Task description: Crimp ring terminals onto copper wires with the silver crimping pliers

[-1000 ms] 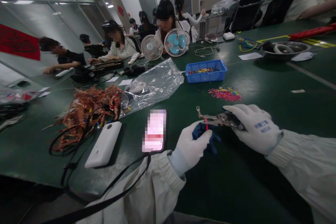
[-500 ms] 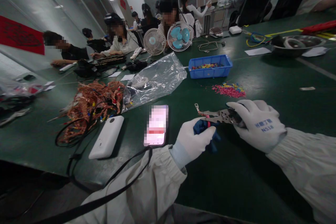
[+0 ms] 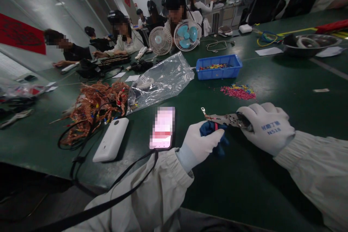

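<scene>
Both hands wear white work gloves with blue palms. My left hand (image 3: 199, 141) is closed around a short piece of wire (image 3: 216, 126) with a red sleeve. A metal ring terminal (image 3: 203, 110) with bare copper sticks up past my left fingers. My right hand (image 3: 268, 125) grips a pair of wire strippers (image 3: 231, 120), its handles mostly hidden in the palm. The jaws point left and meet the wire just below the terminal. A small pile of pink, yellow and blue sleeve bits (image 3: 240, 91) lies beyond my hands.
A blue bin (image 3: 219, 73) of coloured bits stands behind the pile. To the left are a phone (image 3: 162, 130), a white power bank (image 3: 111, 139), a clear plastic bag (image 3: 165, 79) and a copper wire heap (image 3: 95, 105). A metal bowl (image 3: 301, 51) stands far right. People sit beyond two fans (image 3: 187, 36).
The strippers' jaws have shifted slightly up and left along the wire, closer to the ring terminal. Both hands keep their grip. The view has tilted a little.
</scene>
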`<state>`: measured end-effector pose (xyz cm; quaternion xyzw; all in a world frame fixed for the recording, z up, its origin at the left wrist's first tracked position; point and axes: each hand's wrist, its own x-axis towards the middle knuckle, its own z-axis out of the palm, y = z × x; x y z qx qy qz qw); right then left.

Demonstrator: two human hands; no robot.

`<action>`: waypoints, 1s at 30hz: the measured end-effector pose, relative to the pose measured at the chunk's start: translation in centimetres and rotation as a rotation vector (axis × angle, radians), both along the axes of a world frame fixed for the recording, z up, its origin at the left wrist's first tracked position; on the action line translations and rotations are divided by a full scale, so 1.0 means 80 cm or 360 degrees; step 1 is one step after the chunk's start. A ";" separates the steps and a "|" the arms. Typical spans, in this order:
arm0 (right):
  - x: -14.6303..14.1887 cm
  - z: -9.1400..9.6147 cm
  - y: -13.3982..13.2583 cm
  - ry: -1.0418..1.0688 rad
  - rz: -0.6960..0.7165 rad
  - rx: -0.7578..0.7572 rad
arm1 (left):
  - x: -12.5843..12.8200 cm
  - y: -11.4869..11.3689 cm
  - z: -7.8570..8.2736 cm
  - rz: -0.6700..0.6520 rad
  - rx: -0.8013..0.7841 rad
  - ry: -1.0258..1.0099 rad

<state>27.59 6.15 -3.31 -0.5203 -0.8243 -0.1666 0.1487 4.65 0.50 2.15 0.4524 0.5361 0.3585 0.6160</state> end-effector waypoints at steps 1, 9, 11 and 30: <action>0.000 0.000 0.001 -0.0004 -0.0009 -0.0009 | -0.001 0.000 -0.002 -0.0006 0.0014 0.0015; 0.002 0.001 0.005 -0.0036 -0.0004 -0.0073 | -0.002 0.001 0.002 0.0000 0.0011 0.0026; 0.002 0.001 0.005 -0.0034 0.0010 -0.0049 | -0.002 0.001 0.002 0.0000 0.0038 0.0046; -0.006 0.002 -0.001 0.0018 -0.0061 -0.0083 | -0.005 0.001 -0.005 -0.0011 0.0356 0.0387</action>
